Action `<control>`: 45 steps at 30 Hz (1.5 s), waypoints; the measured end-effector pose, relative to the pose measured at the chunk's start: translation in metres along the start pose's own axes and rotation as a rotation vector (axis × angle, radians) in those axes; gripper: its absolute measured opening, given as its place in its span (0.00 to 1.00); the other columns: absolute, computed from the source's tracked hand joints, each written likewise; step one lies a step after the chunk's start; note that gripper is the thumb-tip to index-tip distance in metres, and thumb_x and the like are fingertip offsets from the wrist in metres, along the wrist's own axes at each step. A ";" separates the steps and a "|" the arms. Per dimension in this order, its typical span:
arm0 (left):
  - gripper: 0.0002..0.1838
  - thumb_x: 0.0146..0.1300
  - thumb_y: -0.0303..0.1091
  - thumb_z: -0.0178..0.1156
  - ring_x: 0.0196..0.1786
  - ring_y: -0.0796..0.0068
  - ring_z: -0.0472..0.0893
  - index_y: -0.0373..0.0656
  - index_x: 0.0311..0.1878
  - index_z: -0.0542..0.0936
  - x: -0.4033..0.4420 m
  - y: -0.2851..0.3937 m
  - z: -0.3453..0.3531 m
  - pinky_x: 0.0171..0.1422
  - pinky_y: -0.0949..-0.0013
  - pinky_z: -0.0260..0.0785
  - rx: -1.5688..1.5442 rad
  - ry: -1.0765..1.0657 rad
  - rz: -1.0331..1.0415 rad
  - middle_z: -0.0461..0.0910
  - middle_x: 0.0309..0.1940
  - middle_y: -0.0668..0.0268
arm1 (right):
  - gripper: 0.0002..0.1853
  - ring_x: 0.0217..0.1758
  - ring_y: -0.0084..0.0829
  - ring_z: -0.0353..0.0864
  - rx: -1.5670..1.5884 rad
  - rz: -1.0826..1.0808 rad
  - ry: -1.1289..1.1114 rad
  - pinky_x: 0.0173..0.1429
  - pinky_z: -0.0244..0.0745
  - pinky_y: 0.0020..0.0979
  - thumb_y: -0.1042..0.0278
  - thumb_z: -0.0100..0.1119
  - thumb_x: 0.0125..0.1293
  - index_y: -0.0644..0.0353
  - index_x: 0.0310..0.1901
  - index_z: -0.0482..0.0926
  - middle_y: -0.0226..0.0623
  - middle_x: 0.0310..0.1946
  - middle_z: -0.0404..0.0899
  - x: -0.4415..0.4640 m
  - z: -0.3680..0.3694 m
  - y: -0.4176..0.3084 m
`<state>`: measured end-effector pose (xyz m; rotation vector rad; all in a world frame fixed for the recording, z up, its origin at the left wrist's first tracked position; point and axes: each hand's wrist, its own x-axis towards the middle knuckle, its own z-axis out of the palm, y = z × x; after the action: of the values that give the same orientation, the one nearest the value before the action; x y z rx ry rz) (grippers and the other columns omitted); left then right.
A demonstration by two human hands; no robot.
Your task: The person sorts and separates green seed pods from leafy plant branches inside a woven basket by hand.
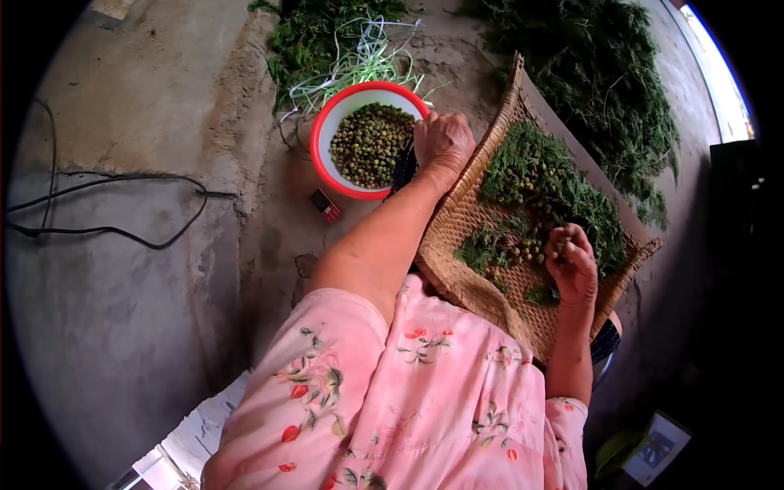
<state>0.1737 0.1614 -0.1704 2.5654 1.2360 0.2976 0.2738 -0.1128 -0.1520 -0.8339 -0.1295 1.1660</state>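
Note:
My left hand (443, 145) is closed at the right rim of a red-rimmed white bowl (321, 161), beside the left edge of a woven basket (457, 220). Its fingertips are hidden, so I cannot make out what they hold. The bowl contains many small round green-brown fruits (371, 147). Over the basket, my right hand (576, 268) pinches small round green fruit (562, 242) between thumb and fingers. Around it in the basket lie feathery green sprigs (531, 163) with more of the round fruits among them. The basket rests across my lap.
A heap of feathery green branches (588, 73) lies beyond the basket. Behind the bowl are pale green and white strips (367, 69) and more greenery. A small red-and-black phone (325, 206) lies on the concrete floor, and a black cable (122, 178) loops at left.

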 end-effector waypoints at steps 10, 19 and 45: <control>0.09 0.53 0.39 0.58 0.37 0.59 0.78 0.46 0.23 0.77 -0.002 -0.002 0.003 0.43 0.60 0.67 -0.087 0.210 0.039 0.80 0.26 0.60 | 0.15 0.45 0.32 0.65 0.046 -0.685 0.475 0.53 0.68 0.30 0.83 0.45 0.65 0.68 0.54 0.67 0.41 0.45 0.65 -0.200 -0.161 -0.080; 0.09 0.54 0.37 0.53 0.37 0.61 0.78 0.50 0.23 0.78 -0.003 0.000 0.002 0.42 0.59 0.65 -0.043 0.158 0.006 0.81 0.26 0.64 | 0.19 0.43 0.37 0.78 -0.451 -0.371 1.146 0.44 0.74 0.38 0.62 0.62 0.58 0.56 0.51 0.74 0.40 0.45 0.77 -0.363 -0.292 0.021; 0.11 0.56 0.43 0.54 0.39 0.55 0.80 0.50 0.33 0.82 0.006 -0.002 0.007 0.49 0.56 0.70 -0.004 0.010 -0.052 0.82 0.32 0.57 | 0.14 0.44 0.45 0.75 -1.893 -0.173 -0.013 0.44 0.72 0.42 0.68 0.64 0.51 0.57 0.40 0.74 0.41 0.37 0.74 0.026 -0.006 0.064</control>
<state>0.1783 0.1662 -0.1767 2.5270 1.3023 0.3013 0.2392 -0.0848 -0.2058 -2.3451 -1.4215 0.5948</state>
